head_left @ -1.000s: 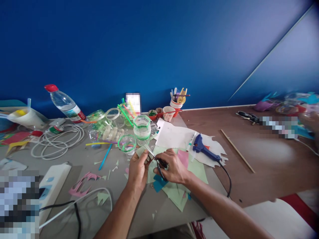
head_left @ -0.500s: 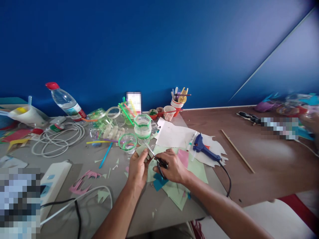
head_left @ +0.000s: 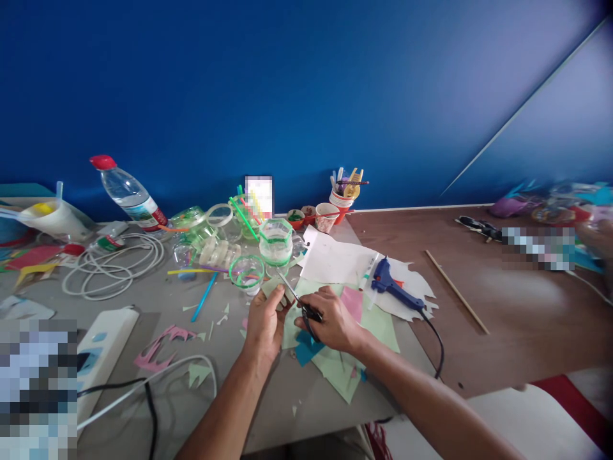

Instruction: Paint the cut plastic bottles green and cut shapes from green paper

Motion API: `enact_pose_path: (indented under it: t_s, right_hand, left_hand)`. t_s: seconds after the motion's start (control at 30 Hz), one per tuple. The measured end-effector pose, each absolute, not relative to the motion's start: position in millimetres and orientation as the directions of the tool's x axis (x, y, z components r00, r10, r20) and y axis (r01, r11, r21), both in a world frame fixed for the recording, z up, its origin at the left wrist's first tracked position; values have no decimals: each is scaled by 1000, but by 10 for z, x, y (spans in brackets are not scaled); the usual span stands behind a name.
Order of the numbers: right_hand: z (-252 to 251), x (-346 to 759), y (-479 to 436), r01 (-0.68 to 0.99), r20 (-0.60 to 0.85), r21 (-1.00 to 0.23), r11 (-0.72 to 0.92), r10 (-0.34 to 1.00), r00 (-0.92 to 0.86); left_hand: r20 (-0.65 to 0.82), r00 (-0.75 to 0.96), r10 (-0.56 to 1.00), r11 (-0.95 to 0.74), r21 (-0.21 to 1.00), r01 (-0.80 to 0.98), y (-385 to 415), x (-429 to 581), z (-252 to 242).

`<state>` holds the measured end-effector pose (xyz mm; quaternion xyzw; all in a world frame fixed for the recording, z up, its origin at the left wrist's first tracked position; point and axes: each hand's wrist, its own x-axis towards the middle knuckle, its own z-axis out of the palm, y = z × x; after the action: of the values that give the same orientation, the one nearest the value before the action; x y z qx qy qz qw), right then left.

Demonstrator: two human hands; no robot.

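My left hand (head_left: 266, 319) pinches a small pale green paper piece (head_left: 272, 289) between thumb and fingers. In my right hand (head_left: 332, 317) are scissors (head_left: 312, 313) with black handles, their blades pointing up and left across the held paper. Both hands are close together over the table's middle. Light green sheets (head_left: 338, 377), a pink piece (head_left: 352, 303) and a blue piece (head_left: 306, 350) lie under and beside my right hand. Just beyond my left hand stand a green-rimmed clear cup (head_left: 246, 275) and a taller clear container (head_left: 275, 243).
A blue glue gun (head_left: 395, 284) lies on white paper (head_left: 335, 259) to the right, near a wooden stick (head_left: 457, 292). At left are a bottle (head_left: 129, 195), coiled white cable (head_left: 112, 265) and power strip (head_left: 108, 338). Another person's hand (head_left: 598, 233) shows at far right.
The scissor handles in my right hand have moved slightly closer together. The left hand keeps its hold on the paper, and the view has shifted a little.
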<state>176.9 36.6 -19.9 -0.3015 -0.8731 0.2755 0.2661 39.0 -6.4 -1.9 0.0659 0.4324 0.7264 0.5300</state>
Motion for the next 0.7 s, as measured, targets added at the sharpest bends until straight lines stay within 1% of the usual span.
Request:
enact_pose_path:
  t_s: [0.37,0.5,0.6,0.7]
  right_hand:
    - [-164,1754,359,362,302,-649,669,663,-684]
    - [-158,1742,354,372,272,-672,640,681,-680]
    - [-130,1746,349,357,231,-737,574,710,-665]
    - [-94,1766,352,276,124,-880,387,747,-653]
  left_hand:
    - [-386,-431,815,-42,703,-710,-64,385,15]
    - [-398,-429,811,-34,699,-714,-64,381,9]
    - [-406,-422,811,-34,687,-726,-65,378,13]
    - [-425,-396,814,-42,637,-770,-66,371,19]
